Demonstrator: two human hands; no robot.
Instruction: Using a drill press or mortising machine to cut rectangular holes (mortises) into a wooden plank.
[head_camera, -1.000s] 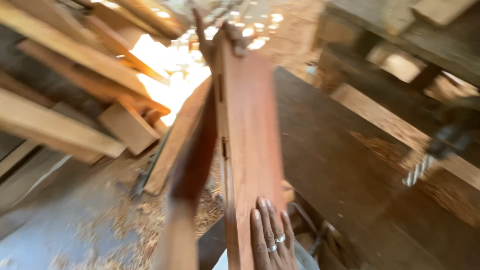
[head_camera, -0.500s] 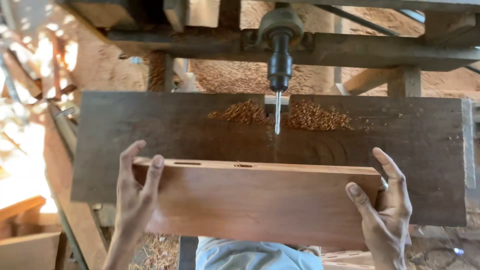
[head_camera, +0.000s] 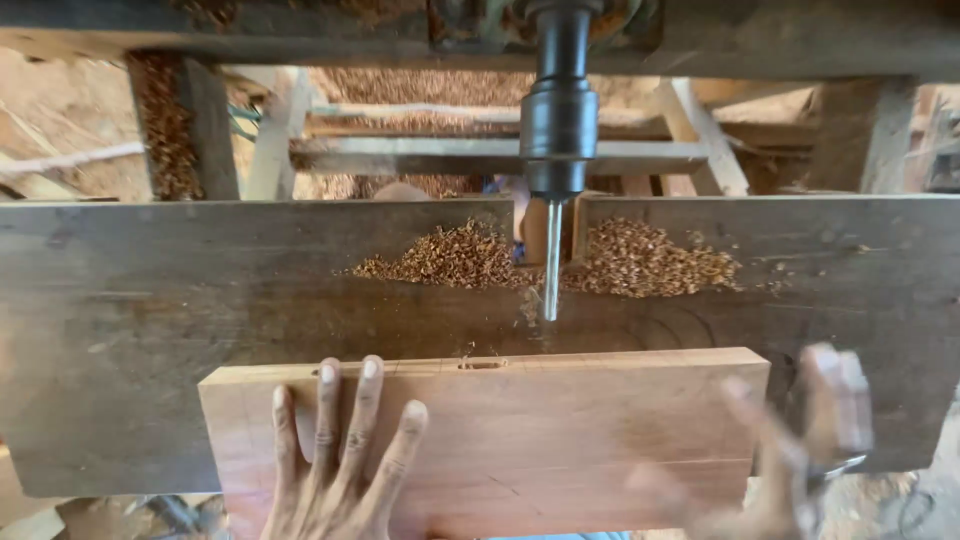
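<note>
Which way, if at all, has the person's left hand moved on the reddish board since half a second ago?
Yes. The left hand has left the reddish board corner and moved right, lying flat on its face.

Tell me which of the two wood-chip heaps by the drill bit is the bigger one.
The heap right of the drill bit is bigger: it spreads wider across the table than the left heap.

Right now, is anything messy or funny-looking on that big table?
Yes. Wood chips lie heaped on the table on both sides of the drill bit. The board has a small slot in its top edge. The right hand is just blurred.
</note>
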